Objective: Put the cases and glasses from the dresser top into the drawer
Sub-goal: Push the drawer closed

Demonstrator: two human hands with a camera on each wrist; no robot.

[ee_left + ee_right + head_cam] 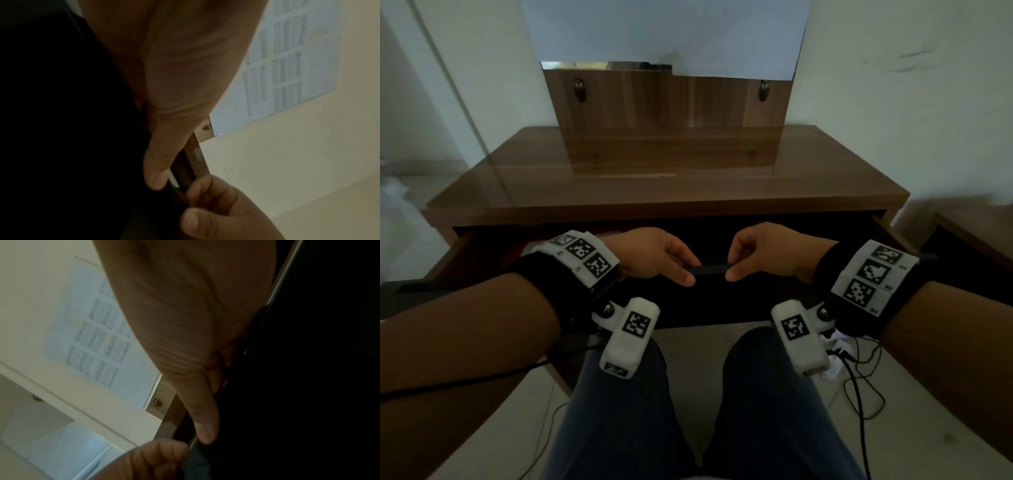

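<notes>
The brown wooden dresser top [661, 185] shows no cases or glasses. Below it the drawer is pulled out toward me, and its dark front edge [714, 269] runs between my hands. My left hand [688, 270] pinches that edge, thumb on the near side and fingers on the far side. My right hand [732, 266] pinches it the same way, a short gap to the right. The left wrist view shows my left thumb [156, 177] on the drawer front [193, 162]. The right wrist view shows my right thumb [205, 426] on it. The drawer's inside is too dark to see.
A mirror panel [671, 102], partly covered by a white sheet [664, 34], stands at the back of the dresser top. A second dark wooden piece [976, 236] sits to the right. My knees [698, 404] are under the drawer, and cables [859, 387] lie on the floor.
</notes>
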